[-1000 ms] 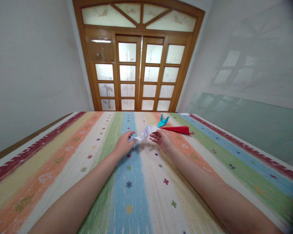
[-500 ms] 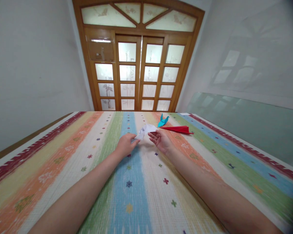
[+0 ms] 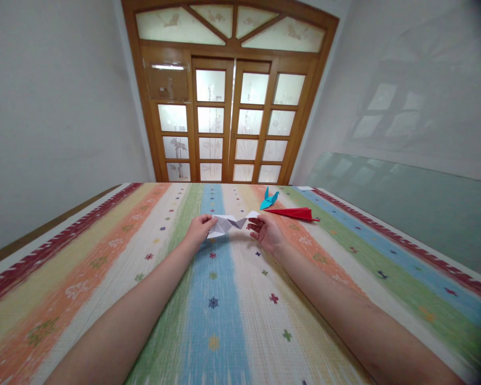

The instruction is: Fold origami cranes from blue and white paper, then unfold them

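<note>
Paper (image 3: 229, 223), white and folded, now stretched out flat and wide between both hands, where a moment ago it looked bunched up and lifted. Means the fold is being pulled open, with the two ends drawn apart. Held just above the striped cloth (image 3: 104, 267), over the blue stripe, a little nearer the body than the blue paper bird (image 3: 269, 199). Left hand (image 3: 198, 231) pinching the left end of the paper, thumb and fingers closed on the corner, other fingers curled in. Right hand (image 3: 265, 232) pinching the right end, palm turned partly up, fingertips closed on the tip, rest of the fingers bent loosely. Both arms reaching far out over the cloth. Just past the right hand and beside the bird, a red paper plane (image 3: 294, 214) lying flat, pointing away to the right. Neither the bird nor the plane touched by any hand. Beyond the bird, a big wooden door (image 3: 224, 107) with frosted glass squares, and plain white walls on both sides. Hard to tell what shape the white paper is turning into, too small and too far off.
</note>
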A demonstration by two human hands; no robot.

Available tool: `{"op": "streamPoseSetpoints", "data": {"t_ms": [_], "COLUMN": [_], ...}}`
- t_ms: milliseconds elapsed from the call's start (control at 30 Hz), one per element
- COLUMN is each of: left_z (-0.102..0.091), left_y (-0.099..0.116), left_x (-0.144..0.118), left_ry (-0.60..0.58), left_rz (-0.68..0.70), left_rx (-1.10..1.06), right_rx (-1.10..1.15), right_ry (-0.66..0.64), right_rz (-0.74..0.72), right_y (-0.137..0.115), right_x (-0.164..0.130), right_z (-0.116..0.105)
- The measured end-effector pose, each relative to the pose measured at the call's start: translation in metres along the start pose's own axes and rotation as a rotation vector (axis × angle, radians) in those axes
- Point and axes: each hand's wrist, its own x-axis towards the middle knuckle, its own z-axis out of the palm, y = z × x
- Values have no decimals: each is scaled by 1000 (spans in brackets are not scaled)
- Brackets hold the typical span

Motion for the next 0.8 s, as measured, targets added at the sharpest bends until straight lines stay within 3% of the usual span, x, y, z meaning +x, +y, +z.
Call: {"op": "streamPoseSetpoints", "data": {"t_ms": [267, 467, 600, 800], "left_z": [0, 1, 1, -1], "left_y": [-1, -6, -1, 22], "left_x": [-1, 1, -1, -17], "left_ry": [9, 28, 64, 128], "left_rz": [-60, -31, 83, 393], "left_rx": [66, 163, 218, 416], "right_rx": [-24, -73, -132, -220], "right_ry": [-115, -141, -98, 94], "right_rz": [12, -10, -13, -83], "right_y": [-6, -5, 3, 14], "right_x": [-13, -15, -9, 1], "right_z": [7, 7, 4, -3]}}
